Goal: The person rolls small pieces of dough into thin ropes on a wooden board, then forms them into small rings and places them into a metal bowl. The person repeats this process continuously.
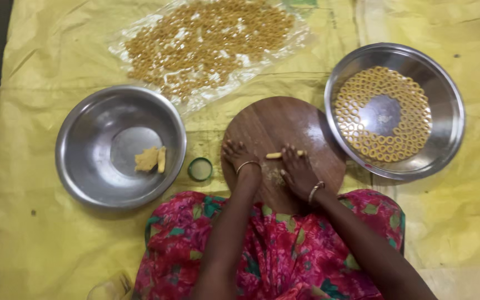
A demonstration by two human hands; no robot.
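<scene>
Hidden: my right hand (298, 171) lay over most of the dough strip (282, 155), so only its pale ends showed; my forearms ran off the bottom edge.
Dough strip: it lay on the round wooden board (284, 125), just right of centre.
Right fingers: flat and spread, pressing down on the strip (not curled round it).
Left fingers: my left hand (239, 157) rested open-fingered on the board at 9 o'clock of the strip, holding nothing.
Hard to tell: a pale smudge on the board under my wrists.
Packaging: a clear plastic sheet (206, 47) at 11 o'clock, covered with small tan rings.
Dishes: steel plate (445, 105) at 3 o'clock with rings in circles; steel bowl (84, 150) at 9 o'clock holding a dough lump (150, 159).
Small item: a green ring-shaped lid (200, 169) beside the bowl.
</scene>
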